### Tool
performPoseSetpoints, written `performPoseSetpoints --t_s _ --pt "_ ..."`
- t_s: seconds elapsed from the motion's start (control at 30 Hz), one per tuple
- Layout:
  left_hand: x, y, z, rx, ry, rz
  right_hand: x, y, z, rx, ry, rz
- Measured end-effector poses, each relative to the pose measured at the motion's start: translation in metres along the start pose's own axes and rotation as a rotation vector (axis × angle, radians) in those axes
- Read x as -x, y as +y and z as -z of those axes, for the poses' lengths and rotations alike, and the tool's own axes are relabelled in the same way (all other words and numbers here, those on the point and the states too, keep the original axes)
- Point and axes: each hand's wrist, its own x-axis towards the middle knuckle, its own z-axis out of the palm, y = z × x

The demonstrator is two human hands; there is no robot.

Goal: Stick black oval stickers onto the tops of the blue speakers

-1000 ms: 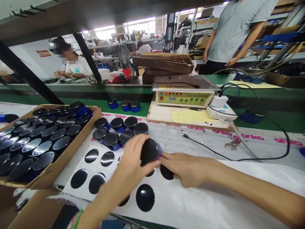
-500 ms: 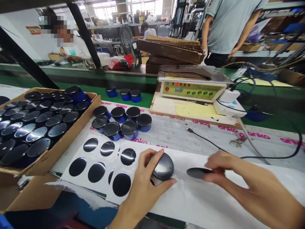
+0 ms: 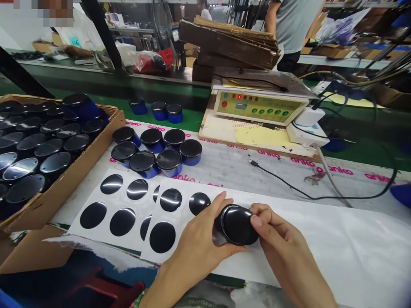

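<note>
Brown cardboard formed the box (image 3: 93, 152) farthest left of the left fingers, filled with dark-topped round units. Beyond those fingers, to their left, seven black-topped blue units (image 3: 169, 160) stood close together. Nearer them, two white sheets (image 3: 117, 199) carrying black discs overlapped, leaving some discs partly covered. The left hand (image 3: 195, 244) was found grasping a round housing (image 3: 220, 224), fingers along its far side and thumb along its near side. A loose black disc (image 3: 240, 224) lay over the housing's face, its right edge pinched by the thumb and fingers of the right hand (image 3: 282, 239). Whether the disc touched the face could not be told. Principal risk noted: the disc sat towards the right fingers rather than squarely within the rim, so a press at that angle could leave it off-centre or its edge riding up. Uneven pressure from the single-edge pinch could bend it; fingertip contact could mark the gloss. Beyond the right fingers, a black cable (image 3: 282, 182) ran rightward, close enough to be snagged by a wide reach.
</note>
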Motion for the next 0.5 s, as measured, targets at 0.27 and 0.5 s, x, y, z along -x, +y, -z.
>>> performPoseSetpoints --t_s 0.27,0.5 --pt "-0.0009 0.0029 0.0013 -0.017 -0.012 0.018 -0.0007 0.0059 0.0015 0.023 -0.035 -0.017" --pt "-0.0021 0.0030 0.0007 -0.018 -0.001 0.023 -0.0005 0.0036 -0.0029 0.178 0.021 0.099"
